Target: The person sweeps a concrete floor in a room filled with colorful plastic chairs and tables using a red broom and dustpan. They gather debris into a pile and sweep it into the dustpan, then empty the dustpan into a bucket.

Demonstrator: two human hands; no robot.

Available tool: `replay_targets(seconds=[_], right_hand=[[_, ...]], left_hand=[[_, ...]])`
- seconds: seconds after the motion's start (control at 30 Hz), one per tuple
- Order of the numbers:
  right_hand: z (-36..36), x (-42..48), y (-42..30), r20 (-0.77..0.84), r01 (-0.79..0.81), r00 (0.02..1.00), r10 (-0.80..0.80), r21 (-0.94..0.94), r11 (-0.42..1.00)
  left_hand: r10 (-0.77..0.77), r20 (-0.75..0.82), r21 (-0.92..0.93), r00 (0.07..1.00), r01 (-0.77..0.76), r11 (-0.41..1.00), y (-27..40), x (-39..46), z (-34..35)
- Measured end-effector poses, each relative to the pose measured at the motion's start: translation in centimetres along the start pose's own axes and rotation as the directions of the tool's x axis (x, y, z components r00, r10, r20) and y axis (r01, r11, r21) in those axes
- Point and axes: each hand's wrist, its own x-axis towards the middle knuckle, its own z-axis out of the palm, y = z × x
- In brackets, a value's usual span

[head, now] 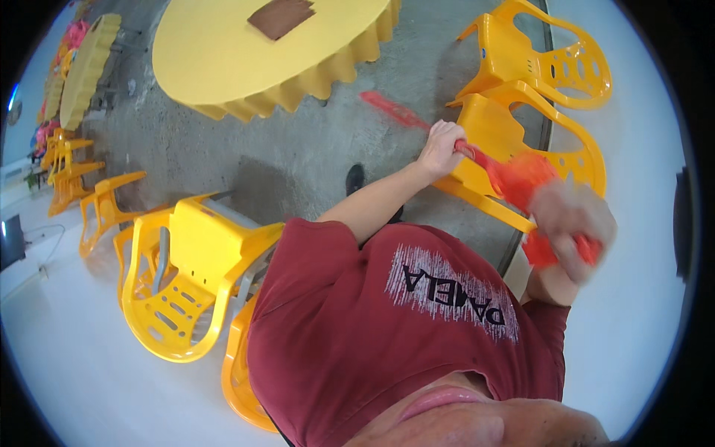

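My left hand (444, 146) is closed around a long, twisted red strip of thin material (519, 176). One end sticks out beyond it, over the concrete floor. Between my hands the strip widens into a loose, see-through bunch. At the right, my right hand (574, 226) is blurred by motion and grips the strip farther along, with red ends showing below it. Whether the strip is paper, plastic or cloth, I cannot tell. Both hands are in the air, in front of a yellow plastic armchair (489, 125).
A round table with a yellow ruffled cloth (223, 61) stands ahead, a brown sheet (282, 19) on it. Another yellow chair (503, 50) is by the right wall (631, 112). A yellow chair (206, 234) is at my left. More tables and chairs stand far left. My shoe (354, 179) is on the concrete floor (223, 162).
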Motion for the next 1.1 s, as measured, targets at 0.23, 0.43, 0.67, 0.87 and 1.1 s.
replay_targets(seconds=[0.23, 0.43, 0.67, 0.87, 1.1], right_hand=[[6.7, 3.4, 2.5, 0.044, -0.158, 0.986, 0.159, -0.02, 0.987], [12.8, 5.9, 1.1, 0.002, -0.211, 0.977, 0.212, 0.1, 0.972], [18.0, 10.1, 0.7, 0.026, -0.073, 0.996, 0.088, -0.367, 0.928], [20.8, 10.9, 9.2, 0.481, -0.036, 0.81, 0.337, -0.532, 0.846], [21.6, 12.5, 2.7, 0.262, -0.159, 0.951, 0.163, -0.034, 0.987]], left_hand=[[-0.214, 0.107, -0.034, 0.971, 0.219, 0.975, -3.2, -2.5, -6.5], [-0.226, -0.075, 0.027, 0.971, 0.229, 0.973, -2.5, -6.9, -14.1], [-0.071, -0.291, -0.095, 0.954, 0.045, 0.994, -4.8, -1.4, -16.0], [-0.636, 0.446, -0.894, 0.63, 0.356, -0.274, -14.6, -2.2, -14.7], [-0.217, -0.101, -0.115, 0.971, 0.205, 0.972, -5.9, -7.8, -20.4]])
